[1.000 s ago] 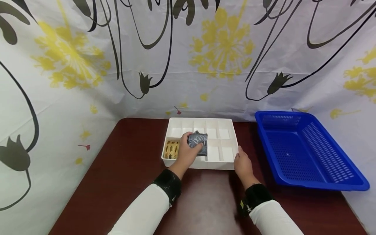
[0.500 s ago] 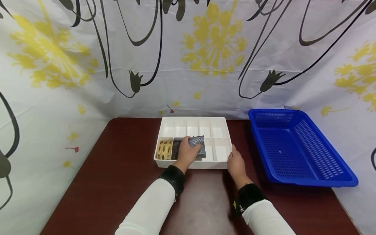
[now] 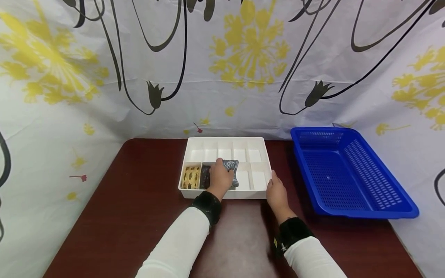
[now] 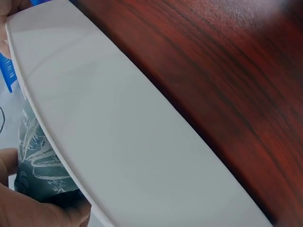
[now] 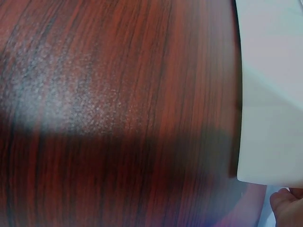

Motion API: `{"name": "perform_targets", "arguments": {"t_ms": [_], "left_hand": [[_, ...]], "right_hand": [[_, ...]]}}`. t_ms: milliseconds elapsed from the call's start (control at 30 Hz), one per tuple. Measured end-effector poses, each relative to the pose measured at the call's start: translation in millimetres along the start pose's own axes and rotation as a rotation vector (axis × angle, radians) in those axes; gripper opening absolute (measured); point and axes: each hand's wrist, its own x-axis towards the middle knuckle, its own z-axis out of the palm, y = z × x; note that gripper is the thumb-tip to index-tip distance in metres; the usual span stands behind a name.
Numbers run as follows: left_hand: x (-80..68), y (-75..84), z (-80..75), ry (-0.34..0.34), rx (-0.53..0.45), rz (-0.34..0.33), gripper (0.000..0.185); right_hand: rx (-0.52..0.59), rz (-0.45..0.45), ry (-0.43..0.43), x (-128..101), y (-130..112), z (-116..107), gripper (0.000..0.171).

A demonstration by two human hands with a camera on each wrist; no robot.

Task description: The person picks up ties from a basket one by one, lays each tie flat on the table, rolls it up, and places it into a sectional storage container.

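A white divided box stands on the table, its compartments in two rows. My left hand grips a grey packet with a pale line pattern low in the front row, around the middle compartments. In the left wrist view, fingers and thumb close on that packet behind the box's front wall. Left of this hand lie a dark packet and a yellow packet with dark markings, in neighbouring front compartments. My right hand rests with extended fingers against the box's right side.
A blue perforated basket stands to the right of the box. The dark red wood-grain table reaches back to a white patterned cloth, which hangs behind and at both sides.
My left hand has lowered the grey packet deeper into the front row and shifted slightly over it. The dark packet has come into sight. My right hand stays at the box's side.
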Motion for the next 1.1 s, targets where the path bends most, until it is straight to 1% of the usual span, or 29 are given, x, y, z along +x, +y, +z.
{"name": "perform_targets", "arguments": {"t_ms": [133, 167, 200, 233, 267, 300, 400, 433, 500, 533, 600, 667, 767, 867, 967, 1033, 1100], "left_hand": [[-0.8, 2.2, 0.4, 0.025, 0.019, 0.002, 0.055], [-0.9, 1.8, 1.2, 0.026, 0.028, 0.016, 0.055], [-1.2, 1.1, 2.3, 0.028, 0.051, 0.044, 0.054], [-1.1, -0.2, 3.7, 0.03, 0.103, 0.087, 0.053], [-1.1, -1.6, 5.2, 0.03, 0.171, 0.135, 0.051], [-1.0, -3.5, 6.7, 0.034, 0.265, 0.188, 0.049], [-1.9, -10.3, 12.0, 0.059, 0.614, 0.355, 0.044], [-2.5, -12.4, 13.4, 0.065, 0.722, 0.399, 0.044], [-4.7, -16.0, 16.1, 0.058, 0.849, 0.461, 0.046], [-6.0, -17.3, 17.3, 0.043, 0.881, 0.48, 0.048], [-8.4, -18.9, 18.6, 0.011, 0.895, 0.498, 0.052], [-10.0, -18.9, 18.0, -0.03, 0.882, 0.503, 0.053], [-7.5, -20.2, 16.5, -0.079, 0.87, 0.501, 0.057], [-3.1, -24.6, 15.6, -0.135, 0.813, 0.451, 0.058], [-0.4, -27.1, 15.1, -0.183, 0.727, 0.368, 0.059], [-0.4, -24.7, 13.9, -0.193, 0.705, 0.347, 0.06], [-1.3, -20.1, 12.8, -0.202, 0.694, 0.336, 0.057]], "right_hand": [[0.014, -0.001, 0.0, -1, -3, 0, 0.049], [0.016, -0.004, 0.005, -1, -3, 0, 0.049], [0.016, -0.006, 0.005, -2, -4, 0, 0.049], [0.016, -0.009, 0.008, -2, -4, 0, 0.049], [0.015, -0.013, 0.011, -2, -4, 0, 0.049], [0.013, -0.014, 0.012, -2, -5, 0, 0.049], [0.007, -0.015, 0.014, -2, -5, 1, 0.048], [0.005, -0.015, 0.014, -2, -5, 1, 0.048], [0.001, -0.01, 0.009, -2, -5, 1, 0.048], [-0.002, -0.008, 0.01, -2, -5, 1, 0.048], [-0.006, -0.007, 0.008, -2, -5, 0, 0.048], [-0.012, -0.01, 0.011, -2, -4, 0, 0.048], [-0.021, -0.017, 0.02, -2, -3, -1, 0.048], [-0.022, -0.019, 0.024, -2, -2, 0, 0.048], [-0.014, -0.009, 0.012, -3, -2, 0, 0.048], [-0.012, -0.01, 0.013, -3, -2, 1, 0.048], [-0.008, -0.005, 0.008, -4, -2, 2, 0.049]]}}
